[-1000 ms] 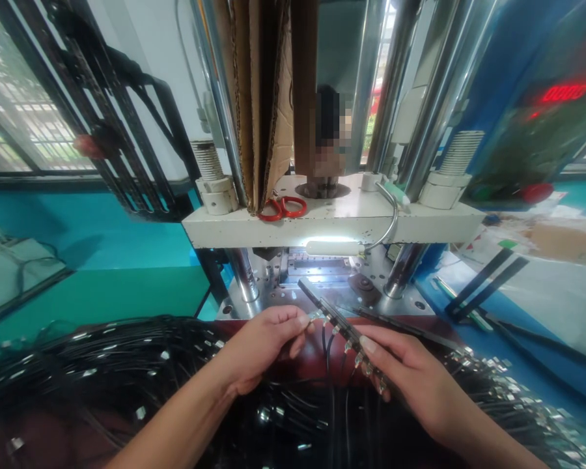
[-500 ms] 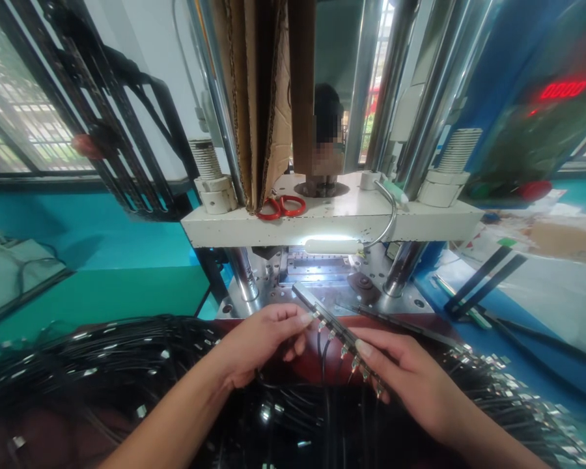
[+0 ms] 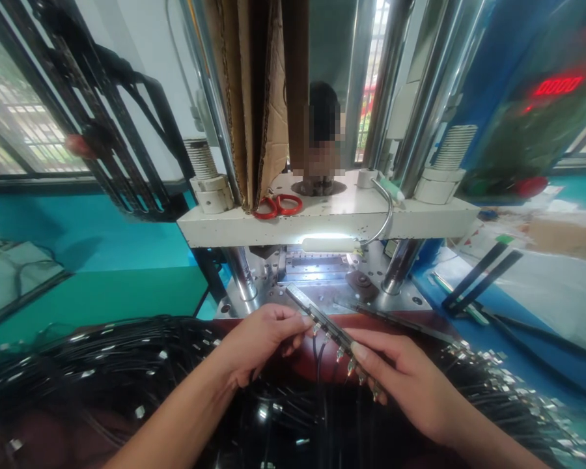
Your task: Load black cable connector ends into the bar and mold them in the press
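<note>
My right hand [image 3: 400, 371] is wrapped around the lower end of a narrow metal bar [image 3: 299, 298], thumb on top. The bar slants up and to the left over the dark red work surface. Several small metal cable connectors [image 3: 340, 354] sit along its lower side, and thin black cables [image 3: 318, 365] hang below. My left hand [image 3: 268, 332] is closed in a pinch at the bar's upper part, thumb and forefinger at a connector there. Its other fingers are curled beneath, and what exactly lies between the fingertips is partly hidden.
A press with a white plate [image 3: 332, 225], steel posts and a lamp [image 3: 329, 245] stands ahead. Red-handled scissors [image 3: 288, 204] lie on the plate. Black cable bundles [image 3: 166, 326] lie left, more connector-ended cables [image 3: 512, 384] right. A second dark bar [image 3: 400, 321] rests behind my right hand.
The whole view has shifted slightly. The bar has tilted a little in my right hand, and fewer hanging cables show below it. Both hands keep nearly the same places.
</note>
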`<state>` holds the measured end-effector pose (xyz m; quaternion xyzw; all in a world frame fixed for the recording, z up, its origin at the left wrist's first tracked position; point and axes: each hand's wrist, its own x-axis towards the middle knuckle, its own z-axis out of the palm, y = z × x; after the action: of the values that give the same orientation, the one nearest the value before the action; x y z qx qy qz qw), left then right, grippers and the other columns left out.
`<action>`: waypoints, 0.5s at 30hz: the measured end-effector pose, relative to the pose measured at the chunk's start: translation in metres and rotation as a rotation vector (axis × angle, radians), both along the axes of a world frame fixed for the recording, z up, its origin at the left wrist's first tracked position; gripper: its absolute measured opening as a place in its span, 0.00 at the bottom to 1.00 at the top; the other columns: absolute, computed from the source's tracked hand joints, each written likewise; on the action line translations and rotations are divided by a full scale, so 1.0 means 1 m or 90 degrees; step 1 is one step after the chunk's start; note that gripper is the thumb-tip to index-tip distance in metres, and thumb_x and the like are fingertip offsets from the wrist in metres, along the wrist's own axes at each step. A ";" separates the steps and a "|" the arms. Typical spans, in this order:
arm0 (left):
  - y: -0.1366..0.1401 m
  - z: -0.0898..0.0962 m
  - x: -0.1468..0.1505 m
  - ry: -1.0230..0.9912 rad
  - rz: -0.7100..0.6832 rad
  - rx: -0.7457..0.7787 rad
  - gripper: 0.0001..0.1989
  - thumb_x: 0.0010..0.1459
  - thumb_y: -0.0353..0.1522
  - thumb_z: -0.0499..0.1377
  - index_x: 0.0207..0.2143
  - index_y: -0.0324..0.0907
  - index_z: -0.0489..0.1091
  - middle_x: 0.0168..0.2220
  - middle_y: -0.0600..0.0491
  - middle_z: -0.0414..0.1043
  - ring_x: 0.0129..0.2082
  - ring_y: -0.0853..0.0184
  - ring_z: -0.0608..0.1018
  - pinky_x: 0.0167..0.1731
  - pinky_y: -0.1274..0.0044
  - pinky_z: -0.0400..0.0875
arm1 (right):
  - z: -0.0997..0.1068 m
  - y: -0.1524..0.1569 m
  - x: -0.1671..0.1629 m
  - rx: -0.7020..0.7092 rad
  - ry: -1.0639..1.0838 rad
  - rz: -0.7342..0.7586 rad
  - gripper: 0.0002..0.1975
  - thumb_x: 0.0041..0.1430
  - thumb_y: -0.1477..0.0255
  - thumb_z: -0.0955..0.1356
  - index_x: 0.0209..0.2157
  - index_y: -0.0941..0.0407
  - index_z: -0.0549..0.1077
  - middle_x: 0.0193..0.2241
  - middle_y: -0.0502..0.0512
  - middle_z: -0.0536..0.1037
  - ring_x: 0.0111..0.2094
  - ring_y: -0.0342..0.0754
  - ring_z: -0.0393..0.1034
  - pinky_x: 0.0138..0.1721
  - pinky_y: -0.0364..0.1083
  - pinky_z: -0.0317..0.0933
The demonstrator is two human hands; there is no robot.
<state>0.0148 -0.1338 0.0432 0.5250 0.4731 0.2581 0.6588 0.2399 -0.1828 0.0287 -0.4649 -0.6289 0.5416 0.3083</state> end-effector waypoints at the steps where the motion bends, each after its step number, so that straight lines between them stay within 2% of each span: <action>1: 0.000 -0.001 0.001 -0.004 0.007 -0.003 0.17 0.56 0.41 0.58 0.21 0.39 0.68 0.18 0.56 0.65 0.18 0.74 0.62 0.20 0.80 0.52 | 0.001 0.000 0.000 0.003 -0.001 0.003 0.24 0.63 0.58 0.62 0.58 0.50 0.66 0.30 0.51 0.74 0.26 0.42 0.63 0.23 0.41 0.62; 5: -0.001 -0.009 0.004 -0.043 0.037 -0.004 0.18 0.55 0.42 0.59 0.20 0.39 0.67 0.18 0.57 0.62 0.18 0.75 0.59 0.20 0.80 0.50 | 0.001 0.002 0.001 0.037 -0.019 0.008 0.23 0.64 0.58 0.61 0.58 0.49 0.65 0.33 0.52 0.75 0.24 0.42 0.62 0.22 0.41 0.61; 10: -0.003 -0.015 0.005 -0.049 0.024 0.002 0.17 0.56 0.41 0.60 0.21 0.38 0.67 0.19 0.57 0.61 0.20 0.75 0.60 0.22 0.80 0.51 | 0.000 0.003 0.003 0.025 -0.018 0.030 0.23 0.64 0.59 0.61 0.59 0.48 0.64 0.25 0.48 0.70 0.21 0.40 0.58 0.21 0.40 0.58; 15: 0.000 -0.005 0.000 -0.040 -0.005 0.001 0.17 0.56 0.41 0.60 0.23 0.37 0.68 0.20 0.56 0.64 0.21 0.75 0.62 0.23 0.80 0.54 | 0.006 0.007 0.009 -0.010 0.041 0.063 0.22 0.65 0.60 0.61 0.58 0.52 0.66 0.25 0.48 0.69 0.22 0.39 0.57 0.21 0.39 0.54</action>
<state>0.0143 -0.1341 0.0385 0.5189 0.4502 0.2723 0.6737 0.2487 -0.1762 0.0342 -0.4180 -0.6366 0.5758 0.2973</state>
